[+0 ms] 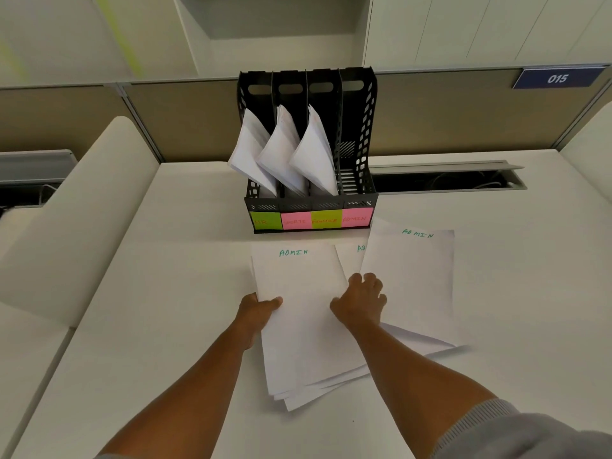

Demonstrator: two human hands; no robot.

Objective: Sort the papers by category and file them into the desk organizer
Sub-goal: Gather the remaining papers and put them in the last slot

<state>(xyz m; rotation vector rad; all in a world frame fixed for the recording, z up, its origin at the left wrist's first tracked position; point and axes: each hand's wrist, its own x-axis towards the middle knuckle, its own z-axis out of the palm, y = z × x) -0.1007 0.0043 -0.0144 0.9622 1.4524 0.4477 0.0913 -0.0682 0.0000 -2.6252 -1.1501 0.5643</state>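
The left hand (260, 308) grips the left edge of a fanned stack of ADMIN sheets (298, 313) on the desk (165, 293), thumb on top, while the right hand (361, 301) rests curled on the stack's right edge beside another ADMIN sheet (410, 279). Beyond them stands the black desk organizer (309, 150). Its HR, sports and FINANCE slots each hold leaning papers (281, 150), and the ADMIN slot (356, 140) shows none.

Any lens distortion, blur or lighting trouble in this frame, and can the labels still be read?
Head view: wide-angle bending curves the desk edges and partitions; lighting soft and even, no glare; the ADMIN sheets read clearly, the organizer sticky labels are soft, the second partly unreadable; left hand and right hand fairly sharp.
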